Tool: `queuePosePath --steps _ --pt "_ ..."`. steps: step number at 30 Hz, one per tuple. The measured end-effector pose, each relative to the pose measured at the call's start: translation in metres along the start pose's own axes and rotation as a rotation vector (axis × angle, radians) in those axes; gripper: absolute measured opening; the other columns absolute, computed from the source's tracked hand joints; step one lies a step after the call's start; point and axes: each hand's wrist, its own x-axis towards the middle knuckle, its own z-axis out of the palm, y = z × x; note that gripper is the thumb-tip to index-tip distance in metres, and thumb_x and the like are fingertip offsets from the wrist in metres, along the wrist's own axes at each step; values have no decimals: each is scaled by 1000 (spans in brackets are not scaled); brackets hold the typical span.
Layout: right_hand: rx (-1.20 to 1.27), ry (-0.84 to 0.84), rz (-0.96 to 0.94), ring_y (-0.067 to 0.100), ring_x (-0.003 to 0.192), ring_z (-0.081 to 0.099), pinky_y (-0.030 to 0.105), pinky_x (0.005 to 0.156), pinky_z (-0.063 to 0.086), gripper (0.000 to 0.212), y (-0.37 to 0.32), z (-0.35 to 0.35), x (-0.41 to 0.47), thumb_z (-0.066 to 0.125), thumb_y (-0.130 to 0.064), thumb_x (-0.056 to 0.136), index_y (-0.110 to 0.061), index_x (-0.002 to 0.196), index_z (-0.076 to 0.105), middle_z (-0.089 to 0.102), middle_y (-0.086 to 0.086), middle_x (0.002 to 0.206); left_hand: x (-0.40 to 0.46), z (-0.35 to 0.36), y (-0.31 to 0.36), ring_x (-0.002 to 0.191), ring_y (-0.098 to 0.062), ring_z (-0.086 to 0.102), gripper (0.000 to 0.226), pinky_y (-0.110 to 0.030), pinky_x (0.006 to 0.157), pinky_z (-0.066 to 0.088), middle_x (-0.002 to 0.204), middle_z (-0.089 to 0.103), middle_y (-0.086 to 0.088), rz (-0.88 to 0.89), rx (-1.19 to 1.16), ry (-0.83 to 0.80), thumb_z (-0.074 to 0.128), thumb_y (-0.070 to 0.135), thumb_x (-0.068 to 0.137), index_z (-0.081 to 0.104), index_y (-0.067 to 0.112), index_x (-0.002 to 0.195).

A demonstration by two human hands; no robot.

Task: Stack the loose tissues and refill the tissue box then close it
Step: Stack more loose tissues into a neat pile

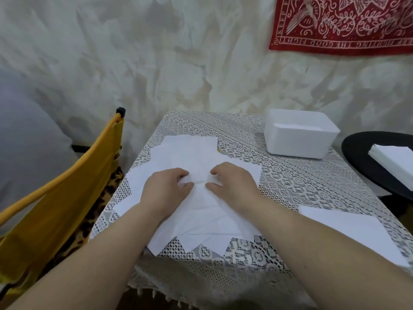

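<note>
Several loose white tissues (190, 153) lie fanned out over the left half of the lace-covered table (312, 189). My left hand (166, 189) and my right hand (232, 182) rest side by side on the middle of the spread, fingers curled and pinching the top tissue, which wrinkles between them. An open white tissue box (299, 139) stands at the table's back right with no lid on it. A flat white stack of tissues (353, 229) lies at the front right of the table.
A yellow fabric chair (67, 186) stands close against the table's left side. A black round stool (362, 157) at the right carries another white tissue stack (395, 162). A draped white wall with a red cloth (342, 23) is behind.
</note>
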Motion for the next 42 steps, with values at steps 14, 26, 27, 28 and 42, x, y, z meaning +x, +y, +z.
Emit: queuePosePath --steps 14,26,27,28,42 --pt "31 90 -57 14 116 48 25 92 36 42 -6 1 -15 63 -42 86 -23 123 57 58 -7 120 -15 -22 0 93 -15 62 15 -27 82 46 97 69 7 177 -72 176 63 12 86 72 21 94" --pt "419 70 82 -8 68 59 12 67 43 18 3 -25 -134 64 -9 84 -26 86 68 61 -20 74 -92 -21 12 105 -19 59 31 -29 86 44 109 66 6 248 13 -79 79 17 68 72 20 98" --pt "418 55 91 -10 69 57 9 65 41 19 6 -30 -140 64 -9 83 -28 85 67 60 -20 75 -96 -22 11 105 -17 59 24 -28 85 44 108 67 7 219 -9 -75 77 14 70 73 21 93" --pt "413 44 100 -10 72 57 10 65 40 20 8 -33 -147 65 -10 82 -30 84 65 61 -20 78 -100 -24 13 102 -15 60 19 -25 84 45 106 67 9 201 -42 -63 75 12 73 73 22 88" --pt "135 228 211 13 75 50 28 66 38 15 19 -53 -175 61 -27 86 -23 95 50 51 -10 85 -136 -18 44 95 -10 54 45 -27 81 45 117 54 8 92 -111 32 71 24 81 57 27 123"
